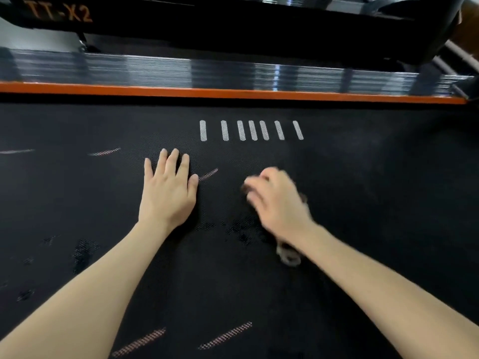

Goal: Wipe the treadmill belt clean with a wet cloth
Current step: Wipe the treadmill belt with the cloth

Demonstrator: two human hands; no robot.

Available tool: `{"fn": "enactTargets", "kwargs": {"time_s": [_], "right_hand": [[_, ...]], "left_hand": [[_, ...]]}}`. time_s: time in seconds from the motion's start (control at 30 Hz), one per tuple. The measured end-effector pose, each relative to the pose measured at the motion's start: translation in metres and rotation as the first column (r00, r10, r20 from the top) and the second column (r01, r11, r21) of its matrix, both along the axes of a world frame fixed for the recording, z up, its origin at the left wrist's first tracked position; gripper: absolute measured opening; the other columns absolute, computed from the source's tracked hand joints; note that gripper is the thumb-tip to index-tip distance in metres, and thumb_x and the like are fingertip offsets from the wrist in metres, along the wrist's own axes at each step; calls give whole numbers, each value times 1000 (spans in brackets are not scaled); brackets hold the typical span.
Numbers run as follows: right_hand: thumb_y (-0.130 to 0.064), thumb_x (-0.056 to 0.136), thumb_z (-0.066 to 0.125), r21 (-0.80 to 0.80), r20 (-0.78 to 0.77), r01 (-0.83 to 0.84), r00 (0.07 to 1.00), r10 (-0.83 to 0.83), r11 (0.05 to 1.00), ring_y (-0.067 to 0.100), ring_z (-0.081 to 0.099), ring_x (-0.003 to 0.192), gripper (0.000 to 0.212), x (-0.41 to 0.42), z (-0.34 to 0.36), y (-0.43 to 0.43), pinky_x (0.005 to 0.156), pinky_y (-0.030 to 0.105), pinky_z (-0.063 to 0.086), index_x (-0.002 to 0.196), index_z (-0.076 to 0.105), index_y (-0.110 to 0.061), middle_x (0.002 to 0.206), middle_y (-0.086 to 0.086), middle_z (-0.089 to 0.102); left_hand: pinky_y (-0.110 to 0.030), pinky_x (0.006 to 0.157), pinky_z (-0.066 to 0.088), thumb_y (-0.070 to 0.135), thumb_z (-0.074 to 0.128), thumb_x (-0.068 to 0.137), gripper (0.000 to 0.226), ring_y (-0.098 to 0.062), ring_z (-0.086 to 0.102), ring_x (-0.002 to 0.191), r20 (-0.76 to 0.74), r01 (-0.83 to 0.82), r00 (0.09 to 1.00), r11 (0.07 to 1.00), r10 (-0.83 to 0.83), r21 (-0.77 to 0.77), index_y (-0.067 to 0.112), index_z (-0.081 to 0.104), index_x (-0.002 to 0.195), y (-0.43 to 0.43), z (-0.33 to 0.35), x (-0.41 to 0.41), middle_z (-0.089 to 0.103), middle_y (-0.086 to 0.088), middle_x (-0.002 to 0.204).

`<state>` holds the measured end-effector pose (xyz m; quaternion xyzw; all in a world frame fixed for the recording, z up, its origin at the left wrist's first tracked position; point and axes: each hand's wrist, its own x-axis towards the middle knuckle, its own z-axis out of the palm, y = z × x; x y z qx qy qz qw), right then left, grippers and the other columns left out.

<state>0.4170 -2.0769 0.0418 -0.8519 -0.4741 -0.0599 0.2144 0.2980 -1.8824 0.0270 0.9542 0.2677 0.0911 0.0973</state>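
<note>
The black textured treadmill belt (363,203) fills most of the head view, with white bars and faint orange dashes printed on it. My left hand (168,190) lies flat on the belt, fingers straight and spread. My right hand (277,200), blurred by motion, grips a dark cloth (287,255); a greyish end of it sticks out below my wrist and dark bits show beside my fingers. Darker wet patches (241,229) mark the belt between my hands and at lower left.
An orange strip (233,94) runs along the belt's far edge, with a shiny grey side rail (155,71) behind it. Beyond that stands a black frame lettered TT-X2 (59,12). Bare belt stretches to the right and left of my hands.
</note>
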Motion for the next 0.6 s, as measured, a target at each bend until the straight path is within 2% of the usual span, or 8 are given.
{"fn": "enactTargets", "kwargs": {"time_s": [0.07,0.13,0.23,0.33,0.4,0.47,0.53,0.6], "right_hand": [[-35,88,49,-17,-15,-206,978,206,978,29,55,80,38,-26,0,-10,72,37,45,109,68,-11,99,13,58],[-36,87,50,-37,-6,-265,964,265,964,28,56,80,37,-8,3,-10,71,37,44,109,69,-13,99,11,60],[-36,87,49,-2,92,28,995,-28,1000,34,56,82,36,70,-2,1,74,42,47,109,70,-15,99,13,58],[-29,95,50,-18,22,453,892,-452,891,38,49,103,31,131,-2,13,88,44,41,120,63,-15,116,16,52],[-28,96,48,-24,11,517,856,-517,856,37,46,107,30,132,-1,30,91,42,38,120,62,-15,120,16,50],[-32,94,46,-7,-8,414,910,-414,910,36,48,101,32,108,-1,50,87,41,39,114,65,-15,114,16,52],[-37,89,43,11,8,157,988,-157,988,32,51,90,39,69,-6,64,80,40,41,108,67,-13,102,15,55],[-39,89,44,0,2,-43,999,43,999,28,52,86,42,50,-7,64,76,37,42,108,67,-11,98,13,56]], "left_hand": [[-49,117,1,45,11,92,69,-29,11,145,7,5,1000,1000,-5,-3,7,31,146,0,-1,0,25,-14,154],[-49,117,3,47,8,90,72,-30,12,145,-6,8,1000,1000,-8,10,7,31,146,0,-1,0,26,-14,154],[-50,117,4,48,7,90,73,-30,13,145,-16,14,1000,1000,-14,13,7,32,145,2,-1,0,27,-14,153],[-51,117,5,49,7,90,73,-31,14,144,-37,12,999,1000,-11,22,8,32,145,2,-3,1,27,-15,153],[-52,117,6,49,8,89,74,-31,15,144,-45,12,999,1000,-11,28,8,33,145,2,-2,3,28,-15,152],[-52,117,6,50,9,90,74,-32,15,144,-52,17,999,1000,-16,26,8,33,145,2,-1,2,28,-16,152],[-52,117,6,50,9,89,74,-32,15,144,-46,14,999,1000,-13,22,8,33,145,3,-1,1,28,-16,152],[-52,117,6,50,11,89,73,-32,16,144,-44,16,999,1000,-15,19,8,34,144,3,0,1,30,-16,152]]}}
